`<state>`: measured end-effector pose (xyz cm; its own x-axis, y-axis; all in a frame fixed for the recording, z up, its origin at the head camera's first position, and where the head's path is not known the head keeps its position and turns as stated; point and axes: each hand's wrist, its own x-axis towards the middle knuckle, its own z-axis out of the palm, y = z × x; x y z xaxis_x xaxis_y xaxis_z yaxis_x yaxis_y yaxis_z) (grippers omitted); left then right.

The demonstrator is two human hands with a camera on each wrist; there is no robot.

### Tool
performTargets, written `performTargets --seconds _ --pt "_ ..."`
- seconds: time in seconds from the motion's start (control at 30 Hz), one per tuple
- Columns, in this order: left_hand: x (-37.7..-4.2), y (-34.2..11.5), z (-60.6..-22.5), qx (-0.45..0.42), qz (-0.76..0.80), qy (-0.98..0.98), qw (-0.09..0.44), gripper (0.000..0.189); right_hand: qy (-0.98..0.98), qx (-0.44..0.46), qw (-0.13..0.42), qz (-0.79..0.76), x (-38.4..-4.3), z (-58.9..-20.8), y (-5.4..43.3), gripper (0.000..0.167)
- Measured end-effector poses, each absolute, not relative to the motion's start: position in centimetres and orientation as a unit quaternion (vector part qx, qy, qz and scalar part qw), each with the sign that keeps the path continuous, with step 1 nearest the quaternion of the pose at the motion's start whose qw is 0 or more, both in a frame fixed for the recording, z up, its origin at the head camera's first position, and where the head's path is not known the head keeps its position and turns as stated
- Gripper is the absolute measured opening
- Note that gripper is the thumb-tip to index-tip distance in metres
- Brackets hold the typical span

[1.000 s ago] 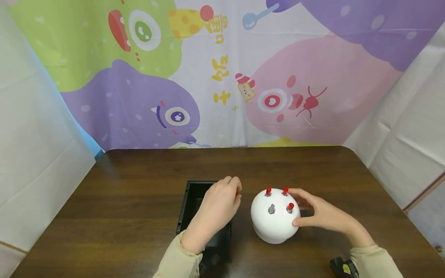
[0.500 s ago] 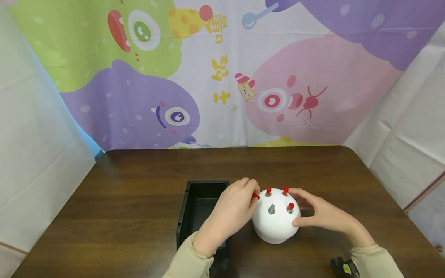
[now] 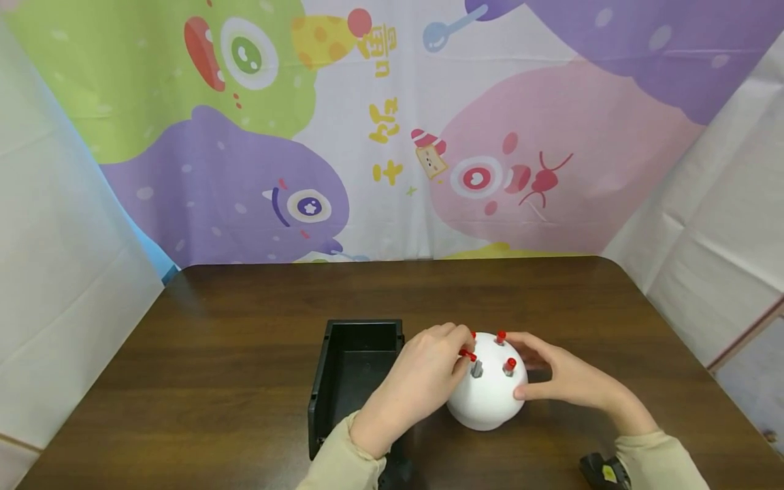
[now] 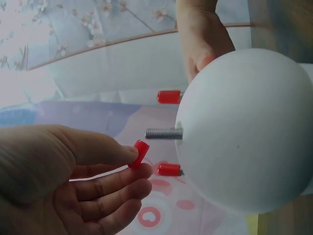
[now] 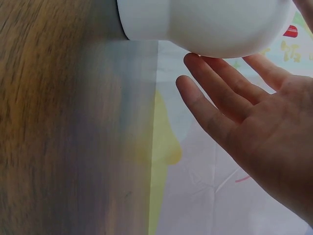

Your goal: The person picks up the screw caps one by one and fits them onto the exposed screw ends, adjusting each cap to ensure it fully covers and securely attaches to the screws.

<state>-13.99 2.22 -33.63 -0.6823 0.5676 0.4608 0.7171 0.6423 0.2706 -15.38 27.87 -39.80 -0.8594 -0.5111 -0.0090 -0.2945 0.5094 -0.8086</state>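
Observation:
A white round-topped object (image 3: pixel 486 405) stands on the table, with threaded metal studs on its upper surface. Red caps (image 3: pixel 510 366) cover several studs; one stud (image 4: pixel 164 133) is bare. My left hand (image 3: pixel 425 371) pinches a loose red cap (image 4: pixel 139 154) between thumb and index finger, tilted and just off the bare stud's tip. The other left fingers are loosely bent. At the object's right side my right hand (image 3: pixel 572 378) holds it, thumb at the front and fingers behind. The right wrist view shows those fingertips against the white surface (image 5: pixel 230 29).
A black tray (image 3: pixel 316 408) sits left of the white object, partly under my left forearm. The brown wooden table (image 3: pixel 214 361) runs back to a printed cartoon curtain (image 3: pixel 392 224). A black device (image 3: pixel 603 471) is at my right sleeve.
My left hand has moved right from above the black tray to the white object, carrying the red cap to the bare stud. My right hand stays in place on the object.

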Motion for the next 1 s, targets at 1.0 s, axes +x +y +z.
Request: performTargets --seconds 1.0 --pt "-13.8 3.5 -34.4 -0.375 -0.225 -0.873 0.219 0.012 0.864 -0.239 0.117 -0.427 -15.5 -40.0 28.0 0.071"
